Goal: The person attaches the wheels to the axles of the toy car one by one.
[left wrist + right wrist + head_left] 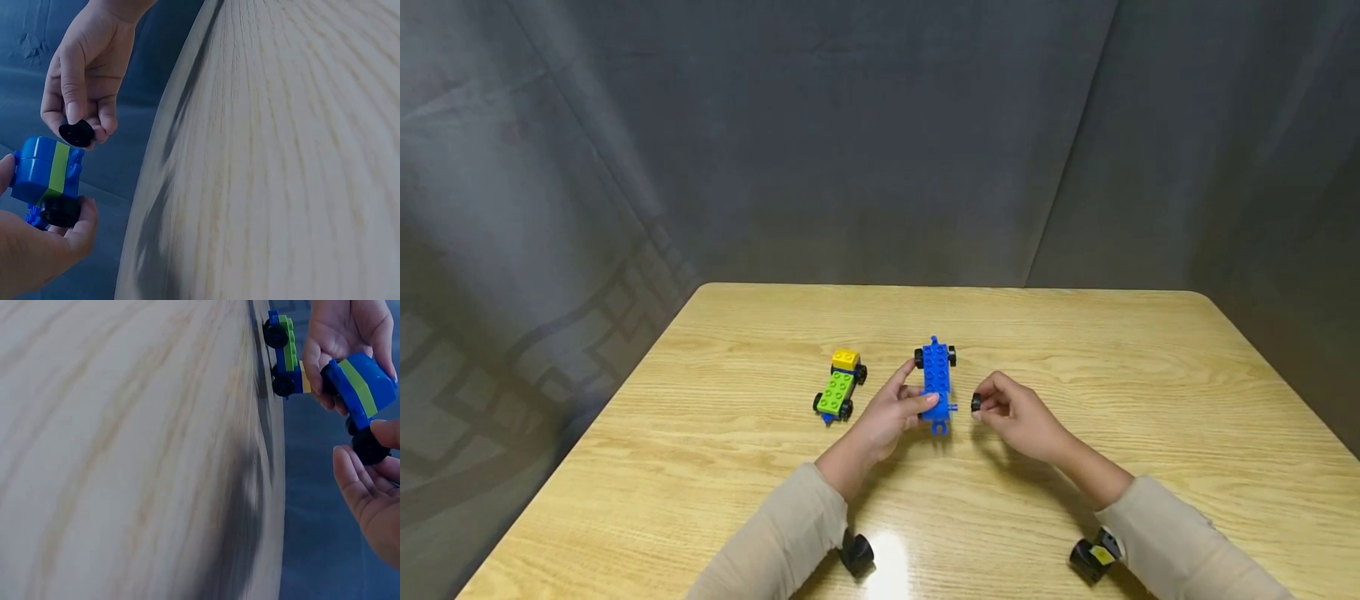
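My left hand grips a blue toy car by its near end, thumb on top. Black wheels sit on both sides of the car's far end. On its near right side a bare blue axle stub sticks out. A lime-green layer runs through the body in the left wrist view. Just right of the stub, my right hand pinches a loose black wheel between thumb and fingers. In the head view a gap shows between wheel and stub.
A second toy car, lime green with a yellow block at its far end and black wheels, stands on the wooden table left of my left hand. Dark cloth hangs behind the table. Black devices are worn at both wrists.
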{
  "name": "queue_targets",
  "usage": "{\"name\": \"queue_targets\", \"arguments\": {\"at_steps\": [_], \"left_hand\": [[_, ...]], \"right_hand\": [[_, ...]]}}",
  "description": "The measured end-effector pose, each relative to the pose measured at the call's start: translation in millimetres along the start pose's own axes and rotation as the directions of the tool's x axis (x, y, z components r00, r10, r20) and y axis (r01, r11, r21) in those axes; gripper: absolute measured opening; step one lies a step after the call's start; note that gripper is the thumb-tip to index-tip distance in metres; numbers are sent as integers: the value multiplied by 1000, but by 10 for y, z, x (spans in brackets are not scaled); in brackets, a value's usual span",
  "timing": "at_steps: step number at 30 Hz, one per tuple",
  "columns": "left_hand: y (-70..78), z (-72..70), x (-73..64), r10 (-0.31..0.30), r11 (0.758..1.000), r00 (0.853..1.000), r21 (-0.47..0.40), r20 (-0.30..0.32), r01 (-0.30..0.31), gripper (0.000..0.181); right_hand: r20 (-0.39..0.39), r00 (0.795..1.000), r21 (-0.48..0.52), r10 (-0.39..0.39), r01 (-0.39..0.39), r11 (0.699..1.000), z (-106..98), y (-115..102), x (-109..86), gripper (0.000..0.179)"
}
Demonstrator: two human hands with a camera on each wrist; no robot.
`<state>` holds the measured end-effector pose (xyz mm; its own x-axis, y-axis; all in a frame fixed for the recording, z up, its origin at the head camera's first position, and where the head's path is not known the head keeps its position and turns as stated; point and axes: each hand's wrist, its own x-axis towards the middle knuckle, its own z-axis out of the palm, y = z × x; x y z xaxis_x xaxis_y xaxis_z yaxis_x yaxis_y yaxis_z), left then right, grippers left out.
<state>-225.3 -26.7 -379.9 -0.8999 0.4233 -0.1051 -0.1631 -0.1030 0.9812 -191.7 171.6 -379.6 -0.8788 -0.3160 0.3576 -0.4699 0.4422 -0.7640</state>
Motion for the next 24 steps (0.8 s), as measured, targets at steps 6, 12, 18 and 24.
{"name": "queue_targets", "arguments": {"at_steps": [6,12,18,24], "left_hand": [[-1,22,3,2,1000,1000,-15,0,-2,70],[-14,42,11,10,999,1000,-51,12,-9,70],[-13,46,3,-2,997,1000,-73,23,3,70],[-9,55,-6,-7,997,999,-78,33,10,71]], "right_hand": [[29,998,9,56,-57,998,33,-22,10,17],[52,994,14,100,-101,995,63,-41,16,16],[77,992,12,100,-101,995,79,-14,17,17],[72,993,33,98,-101,994,93,-35,16,18]]}}
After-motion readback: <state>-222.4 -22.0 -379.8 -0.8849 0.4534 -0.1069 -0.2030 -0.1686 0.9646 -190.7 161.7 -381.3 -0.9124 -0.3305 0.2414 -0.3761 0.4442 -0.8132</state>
